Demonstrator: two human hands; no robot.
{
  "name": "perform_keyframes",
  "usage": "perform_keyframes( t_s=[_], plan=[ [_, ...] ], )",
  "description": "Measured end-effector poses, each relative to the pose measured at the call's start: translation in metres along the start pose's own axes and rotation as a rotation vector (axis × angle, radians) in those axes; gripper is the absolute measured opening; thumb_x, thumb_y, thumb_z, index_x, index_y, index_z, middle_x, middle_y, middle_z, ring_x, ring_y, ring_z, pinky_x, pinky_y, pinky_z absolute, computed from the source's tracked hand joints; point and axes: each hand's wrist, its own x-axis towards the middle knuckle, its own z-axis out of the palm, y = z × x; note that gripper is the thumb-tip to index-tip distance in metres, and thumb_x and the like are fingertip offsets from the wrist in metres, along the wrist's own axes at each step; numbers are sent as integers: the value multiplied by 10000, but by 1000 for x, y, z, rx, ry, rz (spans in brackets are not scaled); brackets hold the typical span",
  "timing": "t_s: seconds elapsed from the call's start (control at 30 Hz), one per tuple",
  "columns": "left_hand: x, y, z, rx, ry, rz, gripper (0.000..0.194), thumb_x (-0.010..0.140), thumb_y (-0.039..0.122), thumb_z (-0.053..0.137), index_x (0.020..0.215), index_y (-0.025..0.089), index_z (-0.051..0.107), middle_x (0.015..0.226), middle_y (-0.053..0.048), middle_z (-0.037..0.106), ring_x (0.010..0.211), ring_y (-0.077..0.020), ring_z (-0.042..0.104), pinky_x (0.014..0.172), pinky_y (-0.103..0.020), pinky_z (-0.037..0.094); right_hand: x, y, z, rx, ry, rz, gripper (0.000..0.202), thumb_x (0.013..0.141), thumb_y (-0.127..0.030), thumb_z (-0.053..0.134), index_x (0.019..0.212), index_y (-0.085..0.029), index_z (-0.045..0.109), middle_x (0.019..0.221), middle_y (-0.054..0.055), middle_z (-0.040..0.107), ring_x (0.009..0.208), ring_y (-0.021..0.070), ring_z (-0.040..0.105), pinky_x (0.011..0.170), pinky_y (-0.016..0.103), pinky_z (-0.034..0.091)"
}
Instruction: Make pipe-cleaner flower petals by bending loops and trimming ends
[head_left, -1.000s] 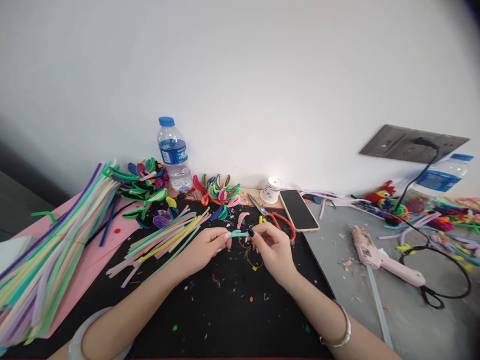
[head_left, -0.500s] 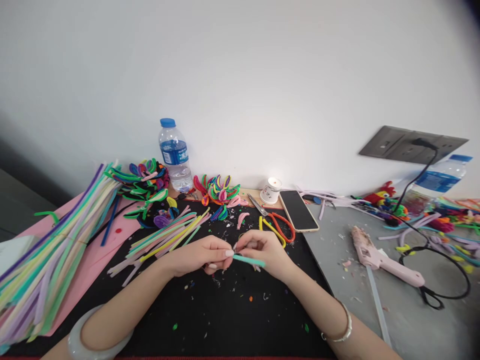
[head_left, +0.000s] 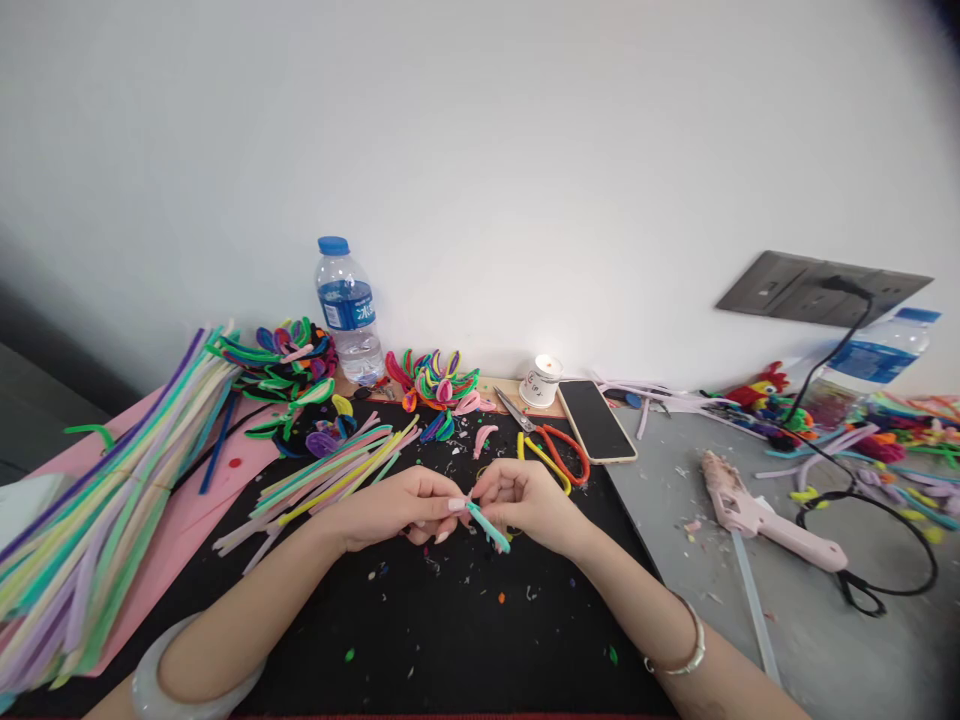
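Above the black mat (head_left: 450,640), my two hands meet fingertip to fingertip. A short turquoise pipe cleaner (head_left: 489,528) sticks out between them, slanting down to the right. My left hand (head_left: 424,505) pinches its upper end between thumb and fingers. My right hand (head_left: 525,505) is closed, its thumb and fingertips pressed at that same end. A bit of pink shows at the pinch, too small to make out. Behind my right hand lie scissors (head_left: 566,450) with orange and yellow handles, beside a small pink curled piece (head_left: 485,440).
Left are a large bundle of pastel pipe cleaners (head_left: 112,520) and a smaller pile (head_left: 330,480). Along the wall stand a water bottle (head_left: 349,320), colourful pipe-cleaner pieces (head_left: 435,390), a white cup (head_left: 541,382) and a phone (head_left: 598,422). A pink glue gun (head_left: 780,530) lies right, its cord plugged in.
The turquoise pipe cleaner's free end has swung downward and left, from nearly level to a steeper slant. My right fingers have shifted slightly at the pinch; both hands stay in place.
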Motion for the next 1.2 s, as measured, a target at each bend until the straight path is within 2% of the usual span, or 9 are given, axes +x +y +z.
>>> perform_keyframes(
  t_s=[0.4,0.67,0.93,1.2],
  plan=[
    [4,-5,1,-5,10,57,293,763,419,589,708,131,575,487,71,378,447,-60,262,440,-213,177,-1,4,3,-30,-12,22,180,680,-289,682,687,-147,571,518,-47,567,344,65,504,340,163,405],
    [5,-9,1,-44,10,93,299,774,415,585,700,126,569,488,71,370,452,-58,271,445,-207,182,0,2,5,-25,-3,19,220,694,-322,665,650,-151,535,468,-65,524,297,30,375,290,146,269],
    [6,-13,0,-54,14,78,265,785,369,581,726,111,590,496,66,385,450,-53,271,452,-211,170,-1,2,9,-133,0,-16,271,748,-381,627,644,-153,523,488,-61,475,384,40,375,373,164,274],
    [8,-14,1,-51,17,92,271,795,377,569,733,114,594,515,60,389,456,-57,278,453,-213,182,-3,-1,7,-405,-2,-146,292,826,-391,523,653,-156,525,592,-32,477,534,79,390,512,205,315]
  ],
)
